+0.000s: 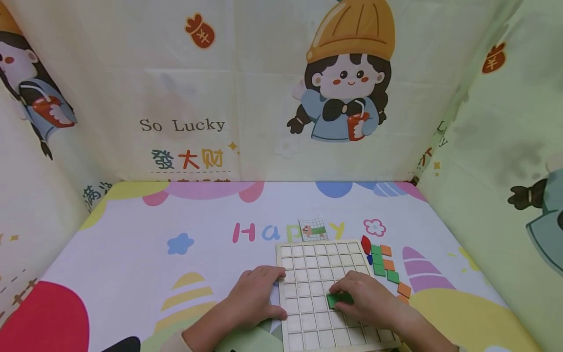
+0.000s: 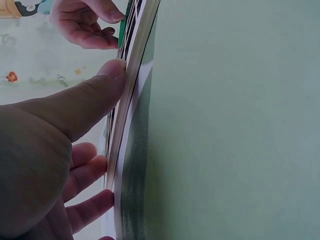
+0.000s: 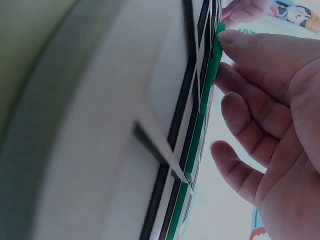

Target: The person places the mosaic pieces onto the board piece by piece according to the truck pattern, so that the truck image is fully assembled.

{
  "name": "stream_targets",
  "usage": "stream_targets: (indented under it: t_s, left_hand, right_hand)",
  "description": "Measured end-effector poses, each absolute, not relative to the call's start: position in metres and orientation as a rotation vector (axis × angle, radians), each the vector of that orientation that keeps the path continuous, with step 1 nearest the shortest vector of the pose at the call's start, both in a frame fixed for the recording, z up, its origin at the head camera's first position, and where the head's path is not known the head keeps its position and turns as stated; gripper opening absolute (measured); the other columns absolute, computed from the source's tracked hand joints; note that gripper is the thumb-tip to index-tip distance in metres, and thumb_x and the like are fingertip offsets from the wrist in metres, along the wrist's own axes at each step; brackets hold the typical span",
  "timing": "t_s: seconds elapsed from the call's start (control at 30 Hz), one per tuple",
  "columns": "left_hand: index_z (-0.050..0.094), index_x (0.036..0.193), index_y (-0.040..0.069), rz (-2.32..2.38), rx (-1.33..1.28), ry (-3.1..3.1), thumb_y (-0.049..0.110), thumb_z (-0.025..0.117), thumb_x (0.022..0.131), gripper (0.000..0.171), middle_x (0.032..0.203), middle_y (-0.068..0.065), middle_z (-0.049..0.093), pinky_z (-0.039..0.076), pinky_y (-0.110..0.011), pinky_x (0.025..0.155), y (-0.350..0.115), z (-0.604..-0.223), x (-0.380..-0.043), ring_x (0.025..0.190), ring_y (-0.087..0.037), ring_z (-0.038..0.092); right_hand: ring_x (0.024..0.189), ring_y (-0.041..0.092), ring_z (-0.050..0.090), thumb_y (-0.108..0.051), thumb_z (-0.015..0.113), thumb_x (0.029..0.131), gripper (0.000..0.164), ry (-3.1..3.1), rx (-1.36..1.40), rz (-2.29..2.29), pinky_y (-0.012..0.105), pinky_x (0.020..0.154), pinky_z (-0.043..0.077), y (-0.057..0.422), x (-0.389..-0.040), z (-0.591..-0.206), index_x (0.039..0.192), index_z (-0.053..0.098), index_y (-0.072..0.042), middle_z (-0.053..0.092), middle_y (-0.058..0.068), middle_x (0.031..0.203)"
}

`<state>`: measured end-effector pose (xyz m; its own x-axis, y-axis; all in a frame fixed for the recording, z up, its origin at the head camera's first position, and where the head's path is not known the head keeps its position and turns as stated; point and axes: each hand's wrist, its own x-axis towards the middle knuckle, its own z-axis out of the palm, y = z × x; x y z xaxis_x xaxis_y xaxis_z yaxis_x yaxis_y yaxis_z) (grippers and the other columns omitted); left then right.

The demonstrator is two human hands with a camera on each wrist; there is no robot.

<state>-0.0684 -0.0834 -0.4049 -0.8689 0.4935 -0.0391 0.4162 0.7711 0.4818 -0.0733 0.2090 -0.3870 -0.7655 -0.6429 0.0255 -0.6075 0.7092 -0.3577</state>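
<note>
A wooden grid board with square cells lies on the table. Along its left edge rests my left hand, thumb and fingertips touching the rim; the left wrist view shows the thumb against the board's side. Over the lower right cells, my right hand pinches a green square tile between thumb and fingers. Another green tile sits just right of it, partly under the hand. In the right wrist view the held tile tilts up slightly, with more green tiles in a row nearer the camera.
Right of the board lie several loose green tiles and orange tiles, a red leaf-shaped piece and a small blue piece. A picture card with a gridded figure touches the board's far edge. Printed cloth walls surround the table.
</note>
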Motion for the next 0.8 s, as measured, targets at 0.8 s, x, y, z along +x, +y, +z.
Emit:
stream_targets:
  t_s: [0.8]
  left_hand:
    - [0.054,0.131,0.013,0.698,0.724,2.803,0.049,0.086,0.075,0.074,0.129,0.000,0.057,0.041,-0.049,0.098,-0.082,-0.404,-0.068,0.127,-0.024,0.049]
  right_hand:
    - [0.089,0.008,0.057,-0.021,0.080,0.086,0.026,2.918,-0.829,-0.621,0.031,0.077,0.053,0.235,-0.078,-0.375,0.110,0.072,-0.017,0.064,-0.011,0.102]
